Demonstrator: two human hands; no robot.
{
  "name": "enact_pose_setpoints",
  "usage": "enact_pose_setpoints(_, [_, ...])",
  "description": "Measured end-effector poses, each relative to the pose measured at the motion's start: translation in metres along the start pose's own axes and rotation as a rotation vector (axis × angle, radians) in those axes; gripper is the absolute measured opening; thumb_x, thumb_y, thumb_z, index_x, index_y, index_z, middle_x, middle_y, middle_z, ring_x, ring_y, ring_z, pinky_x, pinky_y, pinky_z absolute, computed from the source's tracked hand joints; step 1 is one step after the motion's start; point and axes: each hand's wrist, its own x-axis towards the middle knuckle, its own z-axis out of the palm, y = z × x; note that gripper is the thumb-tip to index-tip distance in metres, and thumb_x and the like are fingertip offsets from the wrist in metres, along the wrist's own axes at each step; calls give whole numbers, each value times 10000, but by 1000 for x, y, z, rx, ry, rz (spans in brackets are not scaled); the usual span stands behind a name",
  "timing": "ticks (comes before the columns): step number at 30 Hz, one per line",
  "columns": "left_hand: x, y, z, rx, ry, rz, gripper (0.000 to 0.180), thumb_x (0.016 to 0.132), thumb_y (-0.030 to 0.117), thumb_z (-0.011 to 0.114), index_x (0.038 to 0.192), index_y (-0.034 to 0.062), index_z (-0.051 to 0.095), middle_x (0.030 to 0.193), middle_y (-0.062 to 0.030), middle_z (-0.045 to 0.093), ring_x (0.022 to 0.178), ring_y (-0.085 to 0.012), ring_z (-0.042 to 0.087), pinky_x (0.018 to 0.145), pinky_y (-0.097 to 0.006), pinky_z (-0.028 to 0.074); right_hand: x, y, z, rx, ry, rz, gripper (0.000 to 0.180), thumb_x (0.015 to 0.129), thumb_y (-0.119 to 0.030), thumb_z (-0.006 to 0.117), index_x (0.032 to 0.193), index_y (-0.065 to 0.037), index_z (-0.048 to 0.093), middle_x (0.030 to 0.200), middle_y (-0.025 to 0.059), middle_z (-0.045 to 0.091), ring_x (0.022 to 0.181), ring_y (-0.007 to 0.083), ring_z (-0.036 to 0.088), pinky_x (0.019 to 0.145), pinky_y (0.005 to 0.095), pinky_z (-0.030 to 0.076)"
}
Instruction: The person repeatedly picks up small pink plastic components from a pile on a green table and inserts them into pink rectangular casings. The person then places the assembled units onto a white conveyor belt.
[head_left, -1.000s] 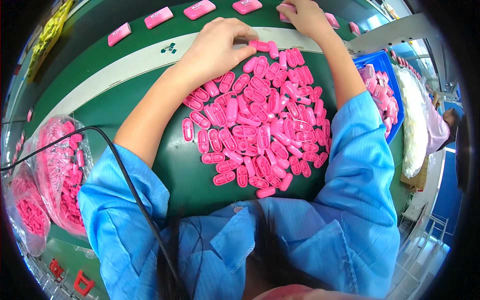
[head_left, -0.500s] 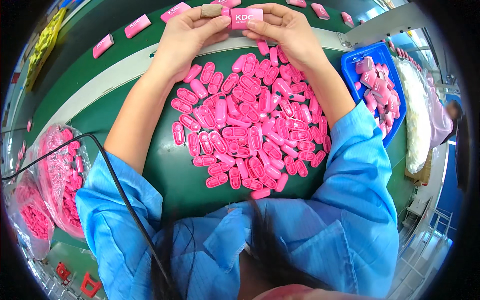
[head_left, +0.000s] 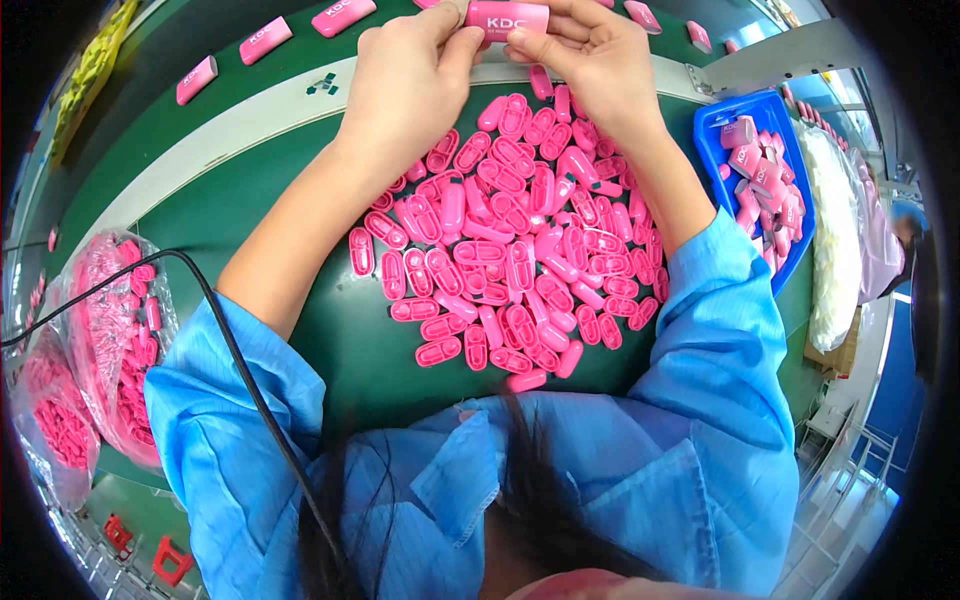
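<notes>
A flat pink case (head_left: pixel 508 18) with white printing is held up at the top edge of the view. My left hand (head_left: pixel 412 90) has its thumb and fingers closed at the left end of the case, the fingertips partly cut off by the frame. My right hand (head_left: pixel 602 75) pinches the right end, thumb on the printed face and fingers behind. Below both hands lies a heap of small pink oval caps (head_left: pixel 520 262), many with their hollow side up. My left forearm and hand cover part of the heap's left side.
A blue bin (head_left: pixel 707 150) of similar pink cases stands at the right, beside a white plastic bag (head_left: pixel 832 240). Clear bags of pink parts (head_left: pixel 100 350) lie at the left. More cases (head_left: pixel 265 40) line the green belt beyond a pale rail (head_left: pixel 225 133). A black cable (head_left: pixel 235 365) crosses my left sleeve.
Both hands and the case have shifted a little right and upward. My left hand has turned, showing more of its back, and the tan wrap on its finger no longer shows.
</notes>
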Motion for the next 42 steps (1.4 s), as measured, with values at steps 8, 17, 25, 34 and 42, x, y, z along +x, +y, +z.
enact_pose_setpoints(8, [20, -25, 14, 280, 199, 394, 318, 907, 43, 645, 1216, -29, 662, 1039, -259, 698, 979, -426, 669, 879, -451, 543, 56, 27, -22, -116, -53, 89, 281, 949, -70, 702, 1196, 60, 669, 998, 114, 743, 845, 125, 709, 724, 248, 582])
enact_pose_setpoints(17, [38, -3, 33, 223, -459, 628, 211, 853, 61, 705, 1050, 5, 751, 1149, -111, 731, 1126, -320, 633, 1018, -420, 492, 106, 32, -93, -1201, 193, -157, 319, 934, -241, 641, 1125, -7, 745, 1075, 257, 723, 1032, 462, 678, 941, 483, 545])
enact_pose_setpoints(25, [32, -5, 24, 466, -429, 460, 182, 887, 110, 701, 1046, 26, 732, 999, -171, 700, 957, -374, 688, 886, -463, 548, 60, 21, -68, -1065, 168, -142, 113, 878, -141, 707, 924, -39, 722, 941, 202, 714, 973, 428, 662, 887, 515, 511])
enact_pose_setpoints(34, [0, -18, 13, 331, -247, 585, 250, 977, 132, 632, 1210, 70, 695, 1011, -147, 691, 897, -355, 680, 858, -438, 556, 24, 6, -41, -875, 128, -391, 121, 863, -85, 752, 964, -35, 707, 972, 100, 711, 869, 281, 676, 815, 380, 541])
enact_pose_setpoints(42, [15, -13, -12, -184, -454, -89, 398, 1033, 203, 645, 1399, 47, 632, 1011, -17, 700, 822, -74, 591, 770, -253, 531, 18, 13, -33, 231, -140, 179, 246, 989, -104, 683, 1207, -14, 614, 1085, 71, 711, 910, 136, 701, 810, 286, 600])
